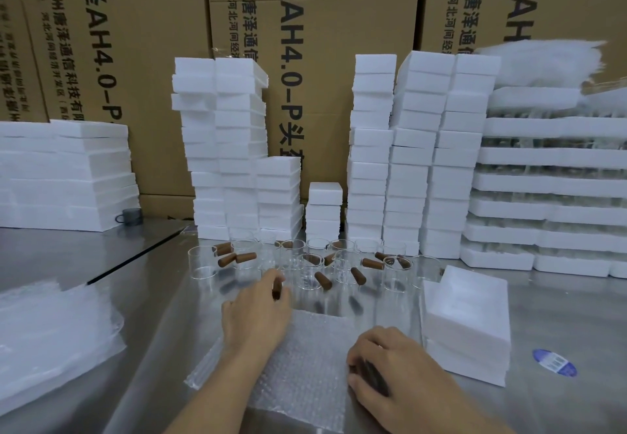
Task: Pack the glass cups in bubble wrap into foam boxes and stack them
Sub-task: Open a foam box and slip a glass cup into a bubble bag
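Observation:
Several clear glass cups (342,272) with brown wooden handles stand in rows on the steel table (112,271). A sheet of bubble wrap (302,359) lies flat near me. My left hand (254,311) reaches over the sheet's far edge and grips the brown handle of a cup (277,289) at the front of the rows. My right hand (383,362) rests on the sheet's right side, its fingers curled around a dark brown handle; the glass under it is hard to make out. A white foam box (466,318) sits to the right of the sheet.
Tall columns of white foam boxes (414,152) rise behind the cups, with more (224,148) at left and foam trays (549,176) at right. A pile of bubble wrap sheets (51,332) lies at left. Cardboard cartons (142,43) form the back wall. A blue sticker (554,362) lies at right.

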Tool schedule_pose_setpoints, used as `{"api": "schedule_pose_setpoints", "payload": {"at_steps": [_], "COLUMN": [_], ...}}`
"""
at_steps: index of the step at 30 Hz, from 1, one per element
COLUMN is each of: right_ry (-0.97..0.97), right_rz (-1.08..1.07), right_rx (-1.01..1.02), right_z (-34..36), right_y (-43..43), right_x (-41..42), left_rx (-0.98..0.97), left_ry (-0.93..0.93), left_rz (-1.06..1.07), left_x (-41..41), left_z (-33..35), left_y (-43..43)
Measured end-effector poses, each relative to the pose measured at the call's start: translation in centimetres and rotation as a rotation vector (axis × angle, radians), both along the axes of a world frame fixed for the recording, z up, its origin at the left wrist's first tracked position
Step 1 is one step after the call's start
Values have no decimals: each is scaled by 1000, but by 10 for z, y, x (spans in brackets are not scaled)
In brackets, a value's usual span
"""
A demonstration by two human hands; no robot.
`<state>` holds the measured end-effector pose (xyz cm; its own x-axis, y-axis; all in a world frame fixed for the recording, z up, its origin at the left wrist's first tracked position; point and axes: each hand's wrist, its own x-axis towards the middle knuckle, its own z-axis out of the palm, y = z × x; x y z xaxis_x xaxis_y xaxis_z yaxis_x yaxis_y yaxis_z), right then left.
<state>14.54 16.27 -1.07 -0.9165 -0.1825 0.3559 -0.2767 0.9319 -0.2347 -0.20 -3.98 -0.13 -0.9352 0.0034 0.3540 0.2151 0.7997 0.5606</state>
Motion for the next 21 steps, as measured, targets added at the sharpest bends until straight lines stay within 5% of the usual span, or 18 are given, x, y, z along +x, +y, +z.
{"api": "schedule_pose_setpoints", "payload": {"at_steps": [3, 9, 11, 15, 21], "right_ry": [-8, -50, -57, -60, -38], "right_rz": [-1, -31, -75, -200, -412], "right_rx": [7, -14, -6, -12, 21], "right_z": [1, 4, 5, 5, 6], "right_y": [0, -2, -2, -1, 5], "right_x": [1, 2, 3, 3, 5], "left_rx": [229, 1125, 1288, 1353, 1270], "left_ry": [-62, -381, -486, -494, -746], "left_rz": [0, -73, -169, -228, -427], "left_x": [-5, -5, 4, 28, 68], "left_z": [3, 28, 34, 41, 39], "left_y": [-2, -2, 1, 18, 50]}}
